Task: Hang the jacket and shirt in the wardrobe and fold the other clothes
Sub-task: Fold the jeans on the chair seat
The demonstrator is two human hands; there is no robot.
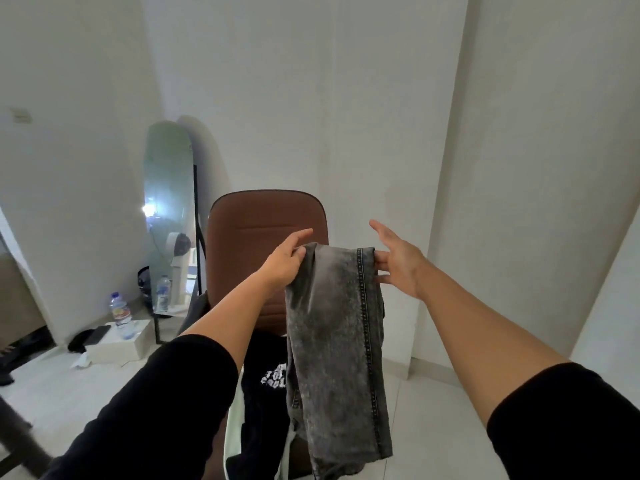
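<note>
Grey acid-washed jeans [337, 341] held up in mid-air, doubled over at the top so the legs hang as one long strip; probably lifted high to let the cloth drop straight before the next fold.

Left hand [285, 263] at 9 o'clock of the top fold: pinches that corner, forefinger stretched forward.

Right hand [398, 263] at 3 o'clock of the fold: fingers splayed wide, lower fingertips touching the seamed edge. Whether it truly grips, cannot tell; it looks more like steadying.

Behind the jeans, at 12 o'clock, brown office chair [266, 237], serving as the clothes pile. On its seat, at 7 o'clock of the jeans, a black printed garment [263, 368] waits.

At 9 o'clock, far off: leaning mirror [169, 202], water bottle [120, 315] on a white box [117, 348].

Wardrobe not in view. Judgement: folding stage, jeans part-folded.
</note>
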